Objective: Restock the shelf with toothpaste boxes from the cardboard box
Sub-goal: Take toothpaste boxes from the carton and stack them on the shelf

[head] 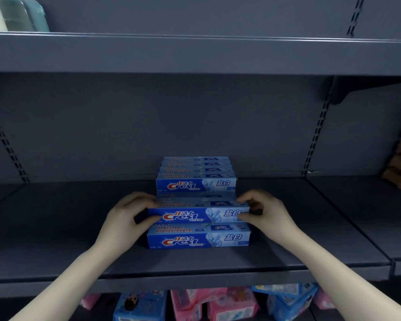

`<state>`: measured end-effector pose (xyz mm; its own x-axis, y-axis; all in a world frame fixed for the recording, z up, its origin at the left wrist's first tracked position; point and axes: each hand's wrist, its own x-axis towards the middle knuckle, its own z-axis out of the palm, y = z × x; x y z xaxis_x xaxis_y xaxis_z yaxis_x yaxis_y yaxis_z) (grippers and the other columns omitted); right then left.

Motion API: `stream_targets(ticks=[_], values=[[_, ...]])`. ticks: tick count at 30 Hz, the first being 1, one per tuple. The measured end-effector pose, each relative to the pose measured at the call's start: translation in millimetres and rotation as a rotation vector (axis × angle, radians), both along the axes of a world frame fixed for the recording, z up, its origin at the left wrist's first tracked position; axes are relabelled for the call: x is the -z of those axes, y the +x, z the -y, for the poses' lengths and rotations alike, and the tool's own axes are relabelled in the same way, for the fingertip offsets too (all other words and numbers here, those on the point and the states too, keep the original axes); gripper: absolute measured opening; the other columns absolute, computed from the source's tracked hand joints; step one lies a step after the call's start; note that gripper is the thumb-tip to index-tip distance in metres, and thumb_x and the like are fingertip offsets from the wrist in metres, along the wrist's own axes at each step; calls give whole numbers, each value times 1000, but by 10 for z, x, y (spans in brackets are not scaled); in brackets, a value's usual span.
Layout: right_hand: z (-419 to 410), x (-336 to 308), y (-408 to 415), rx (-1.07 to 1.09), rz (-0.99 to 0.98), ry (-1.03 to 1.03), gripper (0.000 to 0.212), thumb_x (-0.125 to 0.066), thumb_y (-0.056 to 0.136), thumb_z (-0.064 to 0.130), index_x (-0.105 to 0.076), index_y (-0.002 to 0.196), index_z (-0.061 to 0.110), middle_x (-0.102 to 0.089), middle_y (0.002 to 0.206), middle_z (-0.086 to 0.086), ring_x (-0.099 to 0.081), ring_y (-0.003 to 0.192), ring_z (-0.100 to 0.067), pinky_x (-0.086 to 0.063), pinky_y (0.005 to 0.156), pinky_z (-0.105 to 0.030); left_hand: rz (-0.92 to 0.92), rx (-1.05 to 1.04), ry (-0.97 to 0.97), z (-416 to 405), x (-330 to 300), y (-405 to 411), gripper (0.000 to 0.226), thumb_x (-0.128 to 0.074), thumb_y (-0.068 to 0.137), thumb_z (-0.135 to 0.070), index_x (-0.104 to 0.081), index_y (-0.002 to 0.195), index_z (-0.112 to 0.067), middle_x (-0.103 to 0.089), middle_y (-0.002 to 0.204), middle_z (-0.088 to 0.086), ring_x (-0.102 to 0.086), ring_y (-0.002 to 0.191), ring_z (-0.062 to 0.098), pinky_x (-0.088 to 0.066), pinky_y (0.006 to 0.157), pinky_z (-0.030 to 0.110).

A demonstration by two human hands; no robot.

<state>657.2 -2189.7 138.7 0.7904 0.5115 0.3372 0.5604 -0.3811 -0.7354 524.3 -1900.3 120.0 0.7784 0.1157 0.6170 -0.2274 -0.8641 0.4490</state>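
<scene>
Both hands grasp one toothpaste box (198, 215) by its ends: left hand (127, 214) pinching the left end, right hand (264, 210) the right. The box sits atop the near box (198, 239) on the grey shelf (56, 228). Further boxes (196, 174) are stacked just behind it.

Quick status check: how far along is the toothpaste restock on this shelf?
Done: a rear stack of toothpaste boxes stands on the grey shelf, and one front box lies before it. In hand: the left hand and right hand each pinch an end of another box, on or just above the front one. Left: much shelf is bare; the cardboard box is out of view, so remaining stock is unknown.
</scene>
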Motion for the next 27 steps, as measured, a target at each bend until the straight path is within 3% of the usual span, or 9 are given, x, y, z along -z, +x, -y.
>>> stream_targets(ticks=[4, 12, 20, 27], values=[[0, 32, 5, 1, 28, 38, 39, -77, 71, 5, -59, 83, 37, -60, 101, 9, -58, 94, -6, -47, 82, -14, 6, 5, -20, 2, 40, 0, 25, -79, 69, -7, -69, 89, -19, -48, 110, -41, -52, 98, -15, -43, 74, 6], [-48, 70, 48, 80, 127, 7, 30, -76, 72, 5, -69, 94, 24, -49, 99, 16, -55, 87, -1, -40, 78, -8, -20, 10, -1, 6, -1, 50, 43, -78, 71, -7, -58, 94, -37, -44, 111, -44, -49, 99, -18, -40, 74, 11], [-146, 46, 126, 131, 146, -49, 26, -74, 75, 8, -69, 98, 20, -50, 94, 6, -54, 76, -5, -45, 78, -21, -41, -46, -15, -29, 5, 226, 26, -74, 75, -6, -66, 97, -17, -48, 107, -27, -56, 89, 3, -41, 77, 12], [-235, 31, 262, 162, 129, -77, 26, -70, 79, 10, -67, 103, 22, -49, 96, 10, -51, 78, -3, -40, 79, -20, -25, -57, 3, -64, 27, 353, 26, -77, 72, -6, -67, 95, -12, -55, 109, -9, -59, 92, 11, -47, 77, 23]])
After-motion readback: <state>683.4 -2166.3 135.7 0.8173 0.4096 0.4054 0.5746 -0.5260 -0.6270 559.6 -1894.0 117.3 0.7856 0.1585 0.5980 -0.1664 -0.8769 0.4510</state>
